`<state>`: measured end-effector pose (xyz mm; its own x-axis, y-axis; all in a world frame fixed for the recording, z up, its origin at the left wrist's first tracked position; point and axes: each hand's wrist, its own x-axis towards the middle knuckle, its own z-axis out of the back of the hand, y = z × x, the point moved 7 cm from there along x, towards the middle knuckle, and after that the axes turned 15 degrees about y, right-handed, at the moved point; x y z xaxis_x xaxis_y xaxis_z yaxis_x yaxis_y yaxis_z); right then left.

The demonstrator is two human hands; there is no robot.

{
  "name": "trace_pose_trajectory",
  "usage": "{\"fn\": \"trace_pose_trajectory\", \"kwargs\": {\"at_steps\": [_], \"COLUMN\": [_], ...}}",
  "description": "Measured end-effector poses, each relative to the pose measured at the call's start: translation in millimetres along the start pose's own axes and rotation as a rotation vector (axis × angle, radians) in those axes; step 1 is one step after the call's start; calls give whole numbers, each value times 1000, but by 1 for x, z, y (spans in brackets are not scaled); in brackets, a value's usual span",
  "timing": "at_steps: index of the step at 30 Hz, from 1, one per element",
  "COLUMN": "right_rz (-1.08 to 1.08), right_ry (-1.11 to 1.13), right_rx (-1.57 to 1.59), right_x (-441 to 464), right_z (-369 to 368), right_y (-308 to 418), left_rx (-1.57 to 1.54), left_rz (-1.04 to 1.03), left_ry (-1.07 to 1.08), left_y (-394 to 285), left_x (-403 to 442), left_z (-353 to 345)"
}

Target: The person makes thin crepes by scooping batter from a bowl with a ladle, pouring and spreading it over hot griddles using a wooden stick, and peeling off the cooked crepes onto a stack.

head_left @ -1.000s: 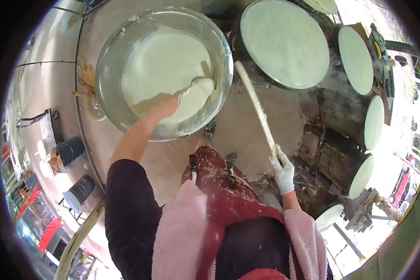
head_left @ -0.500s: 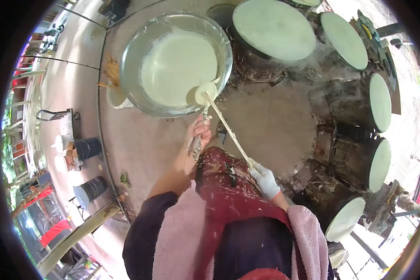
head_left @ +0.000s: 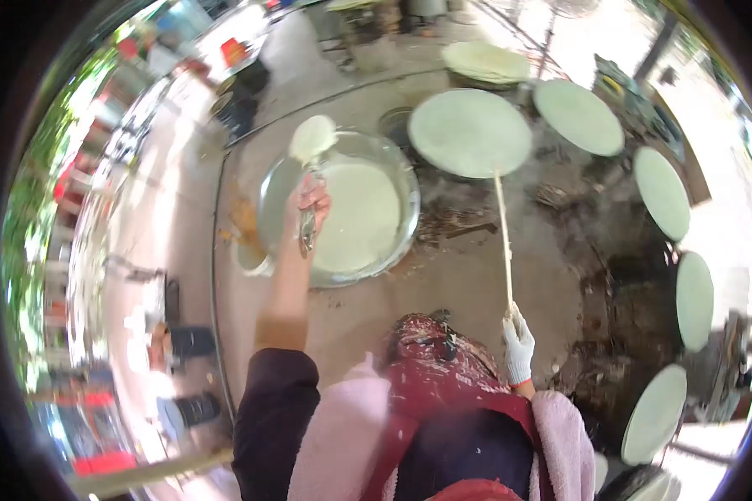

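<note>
My bare left hand [head_left: 312, 199] is closed around the handle of a ladle, raised over the metal basin. The round ladle head [head_left: 313, 139] is coated in pale batter and overlaps the basin's far rim from this view. Pale, smooth batter [head_left: 363, 213] lies inside the wide metal basin [head_left: 412, 196]. My right hand [head_left: 519, 344], in a white glove with an orange cuff, grips a long, batter-smeared stick [head_left: 504, 238]. The stick's far tip meets the near edge of a large round white surface [head_left: 470, 132]; whether it touches cannot be made out.
Several more round white tops, including one nearby [head_left: 579, 117], curve around to the right over dark, sooty stands. Steam hangs between them. A pale bucket [head_left: 255, 260] with yellowish-brown items stands left of the basin. Dark buckets [head_left: 190, 409] are farther left.
My left hand has lifted the ladle up and left from the basin's near rim. The stick has swung away from the ladle to the round white surface. My view has shifted too.
</note>
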<state>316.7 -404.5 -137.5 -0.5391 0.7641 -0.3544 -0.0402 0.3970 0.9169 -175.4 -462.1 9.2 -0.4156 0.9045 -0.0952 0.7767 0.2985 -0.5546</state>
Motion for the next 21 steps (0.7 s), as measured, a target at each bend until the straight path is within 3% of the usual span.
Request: {"fn": "trace_pose_trajectory", "kwargs": {"at_steps": [1, 2, 3, 7, 10, 13, 16, 19, 20, 21], "right_rz": [-18, 23, 59, 23, 43, 6, -43, -125, -96, -109], "right_ry": [-56, -108, -183, -360, -468, -622, -841, -1112, -1204, -1296], "right_rx": [30, -12, -49, -63, -114, -158, -174, -244, -209, -164], "right_x": [-2, -2, -4, -21, -25, -51, -101, -166, -186, -209], "right_z": [10, 19, 26, 68, 83, 92, 106, 114, 116, 119], "right_y": [2, 8, 8, -31, -27, -15, -28, -49, -60, -62], "left_rx": [552, 669, 810, 835, 564, 223, -40, -242, -142, -209], "left_rz": [-25, 2, -97, 122, 509, 882, 1291, 1537, 1581, 1662], "left_ry": [-216, -173, -302, 108, 324, 240, 371, 480, 387, 431], "left_y": [-7, -6, 0, 49, 109, 187, 283, 356, 372, 388], "left_x": [0, 8, 3, 20, 64, 82, 66, 29, 22, 12], "left_z": [-23, -9, -28, -72, -83, -96, -125, -165, -175, -195]}}
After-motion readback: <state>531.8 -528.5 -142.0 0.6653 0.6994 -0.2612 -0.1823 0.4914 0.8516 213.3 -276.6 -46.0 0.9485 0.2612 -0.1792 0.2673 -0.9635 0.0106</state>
